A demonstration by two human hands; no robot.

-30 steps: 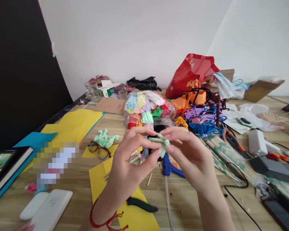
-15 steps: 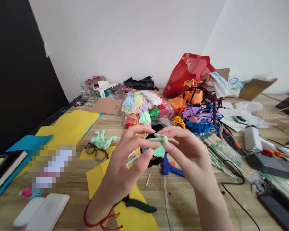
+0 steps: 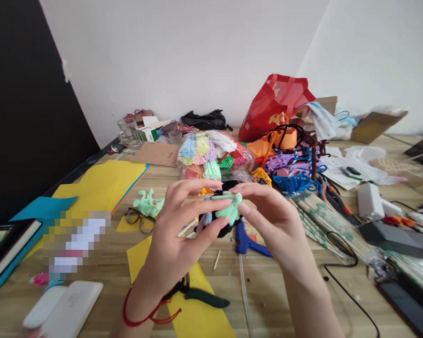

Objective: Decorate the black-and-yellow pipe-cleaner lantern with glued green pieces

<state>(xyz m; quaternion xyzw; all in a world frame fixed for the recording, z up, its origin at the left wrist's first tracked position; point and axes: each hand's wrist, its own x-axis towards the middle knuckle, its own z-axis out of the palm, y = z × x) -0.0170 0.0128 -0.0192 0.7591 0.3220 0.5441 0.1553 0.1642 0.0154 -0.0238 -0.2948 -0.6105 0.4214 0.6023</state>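
Observation:
A small mint-green fuzzy piece [image 3: 229,209] is held up over the middle of the table. From the left, my left hand [image 3: 183,225] pinches it between thumb and fingers. On its right side, the fingertips of my right hand [image 3: 276,220] grip it too. Black fuzzy material shows behind the piece, partly hidden by the fingers. Another mint-green fuzzy shape [image 3: 148,203] lies to the left beside a pair of glasses [image 3: 141,220]. Just below the hands sits a blue glue gun [image 3: 248,241].
Green-handled pliers [image 3: 206,297] lie on yellow paper [image 3: 197,312] in front. Bagged coloured stems [image 3: 211,152] and a red bag [image 3: 274,110] stand behind. Wrapped sticks [image 3: 324,220], orange-handled pliers [image 3: 341,202] and a black cable [image 3: 341,267] are right; a white case [image 3: 72,307] is front left.
My left hand has shifted slightly left and rotated, showing more of the pliers below. The mint-green piece has turned a little between my fingers and moved slightly left.

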